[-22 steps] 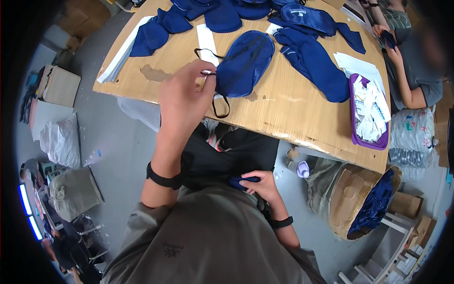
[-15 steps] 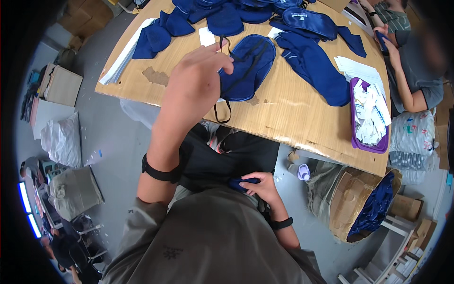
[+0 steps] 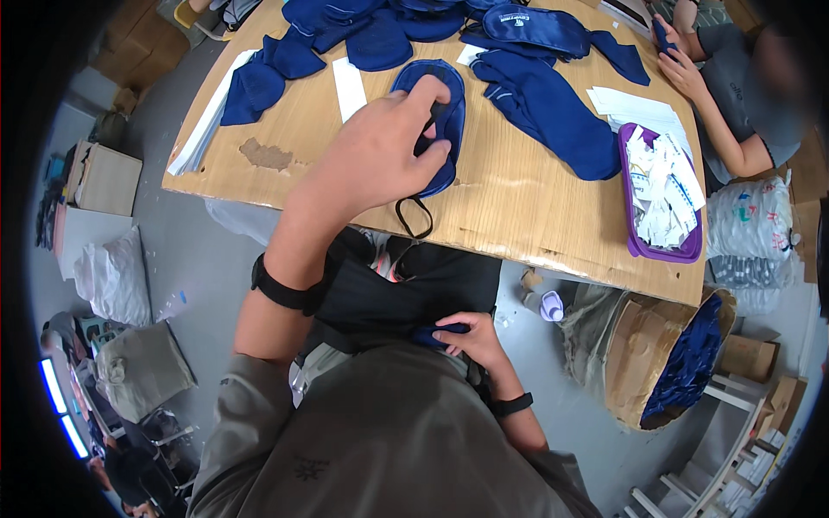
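Note:
My left hand (image 3: 384,155) reaches over the table's near edge with fingers curled onto a dark blue oval eye mask (image 3: 447,168), covering part of it. A black elastic strap (image 3: 416,217) loops from the mask over the edge. The fingertips are partly hidden, and thumb and forefinger stand slightly apart. At my lap, my right hand (image 3: 475,338) is closed around a small dark blue folded cloth (image 3: 429,335), mostly covered by fingers and clothing. Beside the mask lie blue socks (image 3: 553,116), and behind them a shiny blue eye mask (image 3: 544,36) with white print.
A purple basket (image 3: 629,220) of paper slips stands at the table's right, near white cards (image 3: 622,102). More blue socks (image 3: 250,91) and a paper stack (image 3: 211,112) lie left. A co-worker (image 3: 743,112) sits right. Below is a carton (image 3: 626,371) with blue items.
My left hand has lowered from holding up the strap onto the mask, which now looks narrower. My right hand stays at my lap. The whole view has shifted slightly.

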Demonstrator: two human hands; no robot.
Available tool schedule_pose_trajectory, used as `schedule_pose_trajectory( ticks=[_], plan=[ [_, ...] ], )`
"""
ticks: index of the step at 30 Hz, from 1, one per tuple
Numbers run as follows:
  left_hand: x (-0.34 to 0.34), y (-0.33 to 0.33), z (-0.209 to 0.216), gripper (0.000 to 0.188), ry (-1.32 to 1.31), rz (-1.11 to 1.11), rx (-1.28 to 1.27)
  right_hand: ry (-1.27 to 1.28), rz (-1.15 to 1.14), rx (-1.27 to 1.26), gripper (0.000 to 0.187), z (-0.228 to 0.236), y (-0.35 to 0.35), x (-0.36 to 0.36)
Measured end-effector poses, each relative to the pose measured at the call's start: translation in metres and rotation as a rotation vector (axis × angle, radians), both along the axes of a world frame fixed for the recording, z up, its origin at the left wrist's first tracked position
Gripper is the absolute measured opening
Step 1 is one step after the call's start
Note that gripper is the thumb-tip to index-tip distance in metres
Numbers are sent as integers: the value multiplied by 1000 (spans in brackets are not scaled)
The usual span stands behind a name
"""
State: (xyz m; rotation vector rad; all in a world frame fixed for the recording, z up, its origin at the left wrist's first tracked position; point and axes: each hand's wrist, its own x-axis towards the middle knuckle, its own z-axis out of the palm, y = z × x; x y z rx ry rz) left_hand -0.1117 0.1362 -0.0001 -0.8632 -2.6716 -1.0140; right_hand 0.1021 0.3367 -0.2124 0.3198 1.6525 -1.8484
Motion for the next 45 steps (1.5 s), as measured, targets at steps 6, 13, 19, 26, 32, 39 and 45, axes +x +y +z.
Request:
schedule_pose_trajectory(
  ticks=[6,13,19,26,32,39,45],
  plan=[
    [-5,-2,-32,24,412,81,-160,4,8,-13,21,-1,0,-1],
    [19,12,-27,28,241,175,-220,12,15,-1,23,-5,5,1],
    [35,5,-24,32,244,151,-91,-22,6,-4,26,-4,5,2],
    [32,2,-28,29,268,203,-28,-18,3,-4,26,-6,4,2],
    [38,-9,-36,30,331,180,235,-33,-11,-4,26,-6,2,3],
    [68,-39,-34,39,295,54,65,-40,-19,-3,26,-6,-1,1],
    [77,-31,-42,43,147,2,2,-42,-9,0,26,-10,-5,-3]
  ],
)
